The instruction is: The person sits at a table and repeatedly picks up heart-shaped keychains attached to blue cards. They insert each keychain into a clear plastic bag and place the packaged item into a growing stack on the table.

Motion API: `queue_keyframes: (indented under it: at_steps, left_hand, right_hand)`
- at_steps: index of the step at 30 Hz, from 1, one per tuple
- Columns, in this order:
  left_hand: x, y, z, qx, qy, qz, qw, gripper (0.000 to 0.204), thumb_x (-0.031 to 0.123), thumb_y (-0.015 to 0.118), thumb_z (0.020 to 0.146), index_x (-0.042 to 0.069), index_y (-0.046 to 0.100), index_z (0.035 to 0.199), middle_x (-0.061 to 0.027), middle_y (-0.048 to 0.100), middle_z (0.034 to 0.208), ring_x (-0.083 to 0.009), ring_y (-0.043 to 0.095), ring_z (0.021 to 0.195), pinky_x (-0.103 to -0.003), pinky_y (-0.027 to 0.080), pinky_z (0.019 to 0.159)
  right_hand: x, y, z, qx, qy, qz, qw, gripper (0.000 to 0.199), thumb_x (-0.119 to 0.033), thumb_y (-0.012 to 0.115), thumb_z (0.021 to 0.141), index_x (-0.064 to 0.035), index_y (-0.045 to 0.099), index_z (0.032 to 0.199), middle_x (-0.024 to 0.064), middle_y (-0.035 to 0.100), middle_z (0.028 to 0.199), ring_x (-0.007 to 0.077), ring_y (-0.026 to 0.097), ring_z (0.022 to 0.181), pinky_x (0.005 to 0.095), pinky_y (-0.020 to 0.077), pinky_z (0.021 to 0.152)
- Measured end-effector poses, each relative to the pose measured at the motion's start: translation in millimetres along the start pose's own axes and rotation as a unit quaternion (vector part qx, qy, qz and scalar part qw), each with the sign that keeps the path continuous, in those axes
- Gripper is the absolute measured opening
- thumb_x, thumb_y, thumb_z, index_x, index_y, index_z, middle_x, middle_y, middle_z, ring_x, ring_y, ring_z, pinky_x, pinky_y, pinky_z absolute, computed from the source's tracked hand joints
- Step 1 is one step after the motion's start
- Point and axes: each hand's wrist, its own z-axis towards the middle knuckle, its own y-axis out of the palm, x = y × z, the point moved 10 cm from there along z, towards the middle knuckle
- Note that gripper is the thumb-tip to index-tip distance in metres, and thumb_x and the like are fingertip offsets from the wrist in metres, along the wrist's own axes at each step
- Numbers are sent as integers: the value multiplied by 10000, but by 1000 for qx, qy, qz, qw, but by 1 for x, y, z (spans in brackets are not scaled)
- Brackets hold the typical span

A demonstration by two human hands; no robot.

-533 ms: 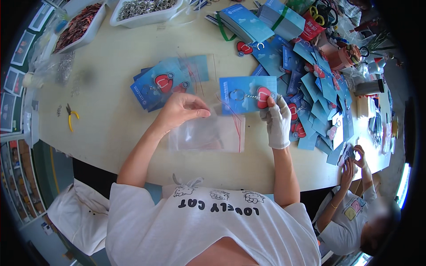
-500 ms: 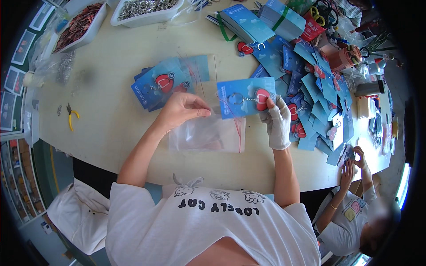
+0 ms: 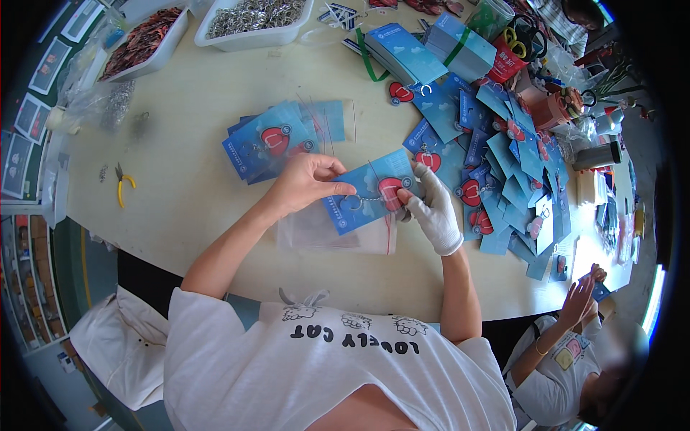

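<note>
A blue card with a red keychain [image 3: 374, 188] is held tilted above the table between my hands. My left hand [image 3: 310, 183], bare, pinches the card's upper left edge with the thumb on top. My right hand [image 3: 434, 212], in a pale glove with bare fingertips, grips the right end, its thumb beside the red charm. Below the card lie clear plastic bags [image 3: 298, 233] with a red seal line, partly covered by it. Just beyond my left hand is a small stack of bagged cards [image 3: 269, 140] with red keychains.
A heap of blue cards [image 3: 514, 169] spreads on the right, with banded card stacks [image 3: 406, 54] behind. Yellow-handled pliers [image 3: 126, 188] lie at left. White bins of metal rings [image 3: 251, 39] and reddish pieces [image 3: 154, 61] stand far left. A co-worker's hands [image 3: 578, 298] are at right.
The card has moved left and down and now tilts, its left end raised to my left hand. My left hand has closed on it. The co-worker's hands have shifted toward the table edge.
</note>
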Motion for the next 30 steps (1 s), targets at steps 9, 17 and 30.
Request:
queue_keyframes:
  at_steps: [9, 17, 30]
  left_hand:
    - [-4, 18, -6, -37, -15, 42, 998, 192, 76, 741, 819, -19, 634, 946, -40, 707, 797, -37, 621, 766, -194, 470, 660]
    - [15, 49, -7, -85, 40, 111, 989, 204, 34, 710, 817, -36, 628, 991, -101, 714, 824, -74, 649, 753, -220, 491, 670]
    - [83, -48, -15, 14, 38, 290, 956, 274, 32, 716, 770, 9, 638, 1032, -59, 680, 781, -68, 610, 754, -233, 480, 711]
  right_hand:
    - [17, 12, -8, -10, 11, -21, 1000, 174, 31, 602, 837, 38, 568, 1008, 70, 660, 849, 106, 629, 733, 230, 515, 639]
    - [-4, 31, -19, -126, -85, -261, 953, 83, -32, 718, 743, -9, 665, 803, 80, 661, 786, 168, 633, 669, 291, 486, 640]
    - [-65, -42, -15, 194, -292, -559, 752, 549, -207, 775, 683, -31, 571, 1162, 150, 596, 1142, 308, 558, 1066, 376, 476, 851]
